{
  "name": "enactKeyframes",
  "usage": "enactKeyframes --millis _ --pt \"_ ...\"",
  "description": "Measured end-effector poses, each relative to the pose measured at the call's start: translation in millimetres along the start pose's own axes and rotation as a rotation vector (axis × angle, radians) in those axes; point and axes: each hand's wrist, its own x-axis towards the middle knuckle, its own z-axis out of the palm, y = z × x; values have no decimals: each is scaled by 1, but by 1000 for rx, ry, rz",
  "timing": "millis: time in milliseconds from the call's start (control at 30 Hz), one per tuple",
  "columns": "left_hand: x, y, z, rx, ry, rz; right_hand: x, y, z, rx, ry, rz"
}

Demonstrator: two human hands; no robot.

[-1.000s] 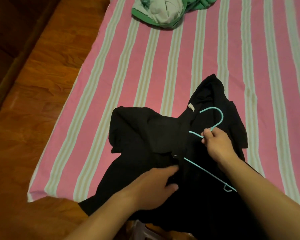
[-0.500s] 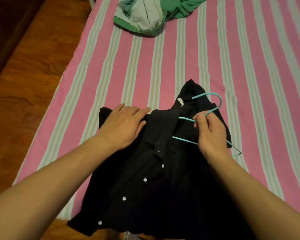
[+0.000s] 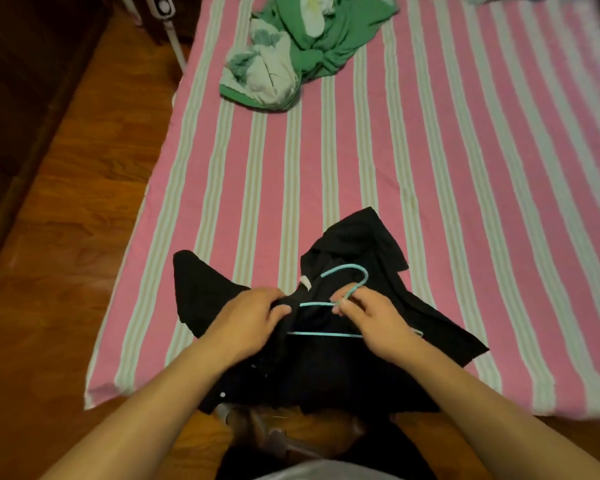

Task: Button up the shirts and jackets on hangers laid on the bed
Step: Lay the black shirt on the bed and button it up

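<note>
Shirt: black shirt (image 3: 326,358) lies crumpled at the near edge of our bed, at about 6 o'clock in view, its hem hanging just over the edge toward us.
Buttons: we see one small white button (image 3: 222,394) near the shirt's lower left edge; the placket is bunched, so we cannot tell how many are fastened.
Label: a pale neck label (image 3: 305,282) shows at the collar, just at 11 o'clock from the hanger's shoulder wire.
Hanger: teal wire hanger (image 3: 343,271) rests on top of the shirt, hook curving toward 1 o'clock, its lower bar running across the fabric between our hands.
Left hand: our left hand (image 3: 246,323) has fingers curled into the black collar fabric, gripping a fold of it beside the hanger's left end.
Right hand: our right hand (image 3: 374,323) pinches the hanger at its neck, thumb and fingertips closed on the wire just under the hook.
Bed: pink and pale striped sheet (image 3: 430,185) covers the mattress, stripes running away from us toward 12 o'clock.
Other clothes: a green and white bundle of garments (image 3: 291,57) sits at 12 o'clock, well apart from the shirt.
Floor: brown wooden floor (image 3: 66,237) fills the 9 o'clock side.
Far corner: a white stand (image 3: 174,39) rises by the bed at 11 o'clock.
</note>
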Motion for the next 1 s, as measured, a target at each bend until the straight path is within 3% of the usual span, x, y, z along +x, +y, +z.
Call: enactKeyframes --millis 100,167,300,533,700,767,867,1000 --pt "-31 -20 1 175 -16 164 -3 17 -31 -323 -389 123" --pt "-53 -30 -2 290 -48 257 8 22 -54 -464 -389 184" --pt "-81 -48 -9 337 -13 276 69 11 -61 -721 -341 163" --pt "-96 -67 4 345 19 270 205 10 51 -949 -404 16" --pt "-109 -83 -3 294 -16 228 246 53 94 -936 -557 338" --pt "-107 -90 -8 283 -8 232 235 54 86 -880 -607 371" --pt "-104 -90 -16 238 30 216 210 44 48 -680 -456 231" --pt "-91 -59 -46 102 91 139 136 5 -52 -425 -2 104"
